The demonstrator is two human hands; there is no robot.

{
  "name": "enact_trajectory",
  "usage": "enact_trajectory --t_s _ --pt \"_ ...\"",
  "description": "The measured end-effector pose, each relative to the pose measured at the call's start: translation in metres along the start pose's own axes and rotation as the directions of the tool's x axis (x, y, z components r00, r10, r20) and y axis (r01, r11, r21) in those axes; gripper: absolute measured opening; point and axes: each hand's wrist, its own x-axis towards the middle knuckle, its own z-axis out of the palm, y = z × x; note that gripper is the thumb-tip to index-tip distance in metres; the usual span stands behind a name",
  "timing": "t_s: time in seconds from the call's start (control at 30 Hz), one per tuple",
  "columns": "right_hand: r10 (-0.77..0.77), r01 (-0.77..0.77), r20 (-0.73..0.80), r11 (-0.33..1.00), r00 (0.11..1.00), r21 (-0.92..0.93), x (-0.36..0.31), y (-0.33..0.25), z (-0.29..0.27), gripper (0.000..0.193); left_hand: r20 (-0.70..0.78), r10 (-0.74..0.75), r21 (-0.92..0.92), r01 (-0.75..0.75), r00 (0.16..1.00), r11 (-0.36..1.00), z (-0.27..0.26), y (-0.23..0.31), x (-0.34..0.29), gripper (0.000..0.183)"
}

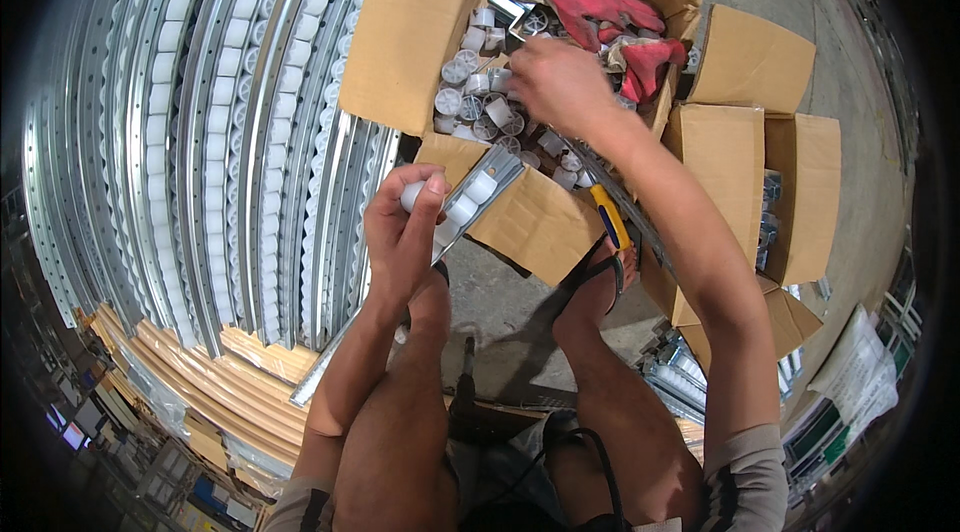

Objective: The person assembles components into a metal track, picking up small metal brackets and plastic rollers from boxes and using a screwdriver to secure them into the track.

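My left hand [402, 227] is closed with a white plastic roller [411, 196] pinched between thumb and fingers. Just beside it, a metal channel rail [508, 168] with a few white rollers [470, 200] set in it slants up to the edge of an open cardboard box [405, 42]. Inside that box lie many loose white rollers [498, 112]. Over them reaches my right hand [562, 82], its fingers pointing down and left, blurred and partly hidden. A thin metal pin [487, 63] shows near its fingertips; whether they hold anything is unclear.
Long metal rails with white rollers [215, 122] are stacked at left. Red-and-grey work gloves [590, 7] lie in the box. A yellow-and-blue screwdriver handle [608, 217] sticks out by the box's near flap. Another carton [810, 192] holding metal parts stands at right.
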Motion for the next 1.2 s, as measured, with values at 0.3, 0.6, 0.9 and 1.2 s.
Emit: enact_trajectory --t_s 0.3,0.6,0.9,1.2 --pt "0.172 -0.190 0.235 0.980 0.957 0.057 0.030 -0.048 0.043 0.019 0.013 -0.010 0.003 0.010 1.000 1.000 -0.005 -0.005 0.000 0.021" --pt "0.269 -0.296 0.239 0.951 0.933 0.087 0.035 -0.051 0.046 0.023 0.107 0.134 -0.015 -0.133 0.985 0.991 -0.015 -0.012 0.001 0.052" --pt "0.208 -0.274 0.188 0.553 0.960 0.787 0.002 -0.033 -0.019 0.015 0.155 -0.002 -0.099 0.018 0.988 0.995 -0.010 0.001 0.004 0.058" --pt "0.019 -0.289 0.317 0.461 0.948 0.839 -0.047 -0.080 -0.044 0.008 0.138 -0.011 -0.150 0.032 0.990 0.988 -0.002 -0.006 0.006 0.059"
